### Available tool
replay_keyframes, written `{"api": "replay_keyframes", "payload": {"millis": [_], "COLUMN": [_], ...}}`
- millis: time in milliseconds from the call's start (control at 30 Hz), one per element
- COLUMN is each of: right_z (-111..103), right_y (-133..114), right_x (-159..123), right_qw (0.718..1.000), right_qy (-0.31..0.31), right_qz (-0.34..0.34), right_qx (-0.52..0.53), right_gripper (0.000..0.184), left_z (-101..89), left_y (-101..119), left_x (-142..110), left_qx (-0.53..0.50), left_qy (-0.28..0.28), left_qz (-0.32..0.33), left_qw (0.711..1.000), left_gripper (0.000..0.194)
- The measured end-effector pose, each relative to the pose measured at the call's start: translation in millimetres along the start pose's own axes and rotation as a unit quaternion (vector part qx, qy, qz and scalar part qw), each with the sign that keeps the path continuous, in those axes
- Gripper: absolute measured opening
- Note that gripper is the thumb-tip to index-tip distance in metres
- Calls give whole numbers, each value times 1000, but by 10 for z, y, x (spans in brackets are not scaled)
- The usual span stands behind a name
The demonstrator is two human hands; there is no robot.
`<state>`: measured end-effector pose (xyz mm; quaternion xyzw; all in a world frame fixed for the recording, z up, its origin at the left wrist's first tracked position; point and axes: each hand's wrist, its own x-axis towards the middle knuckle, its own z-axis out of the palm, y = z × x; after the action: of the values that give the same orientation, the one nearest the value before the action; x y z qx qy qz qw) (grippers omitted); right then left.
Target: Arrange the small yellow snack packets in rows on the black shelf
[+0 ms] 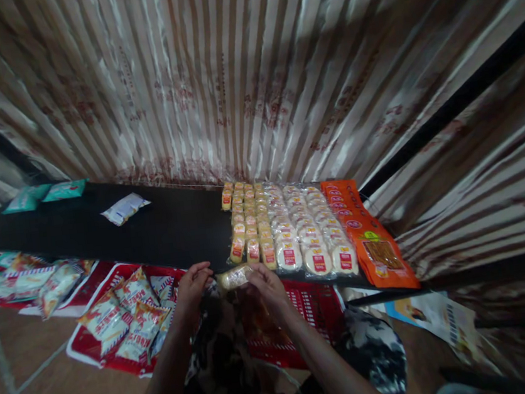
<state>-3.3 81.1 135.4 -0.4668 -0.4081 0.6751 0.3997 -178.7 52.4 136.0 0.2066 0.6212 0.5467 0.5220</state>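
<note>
My right hand [265,283] pinches a small pale wrapped snack [234,278] at the near edge of a black shelf [105,231]. My left hand [193,285] hovers just left of that snack with its fingers curled, and I cannot make out whether it touches it. Just beyond my hands lie rows of yellow and white wrapped round snacks [290,232], with several orange packets [366,236] in a column on their right.
A white packet [125,209] and teal packets [44,194] lie farther left on the shelf. Below, red trays hold red-and-white snack bags [124,317]. A red basket [305,318] sits under my hands. Striped shiny curtain [247,66] backs the shelf.
</note>
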Motion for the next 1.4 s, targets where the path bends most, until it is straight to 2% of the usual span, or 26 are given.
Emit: {"api": "replay_keyframes", "payload": {"millis": [167,433,567,700,867,967,1100,1233,1400], "right_z": [130,355,444,484,501,508,496,466,450], "right_y": [6,8,46,143,263,290,334,408,453], "right_x": [32,144,164,196,205,167,133,127,93], "right_qw": [998,997,998,992,966,938,915,904,899], "right_qy": [29,27,9,7,46,66,56,52,42], "right_qz": [17,-28,-68,-112,-195,-228,-260,-287,-278], "right_qx": [45,62,10,-57,-165,-253,-305,-314,-336], "right_gripper": [32,28,24,25,24,21,20,28,32], "left_z": [-71,-115,-103,-36,48,58,40,27,42], "left_y": [-110,-140,-158,-110,-19,-23,-103,-172,-153], "left_x": [43,104,124,93,1,-28,-6,29,9], "left_qx": [-30,-29,-61,-97,-104,-79,0,21,39], "left_qy": [4,8,-19,-35,-50,-53,-47,-58,-41], "left_qz": [-27,-23,4,2,17,23,66,67,72], "left_qw": [999,999,998,995,993,995,997,996,996], "left_gripper": [43,33,33,37,35,33,29,31,32]}}
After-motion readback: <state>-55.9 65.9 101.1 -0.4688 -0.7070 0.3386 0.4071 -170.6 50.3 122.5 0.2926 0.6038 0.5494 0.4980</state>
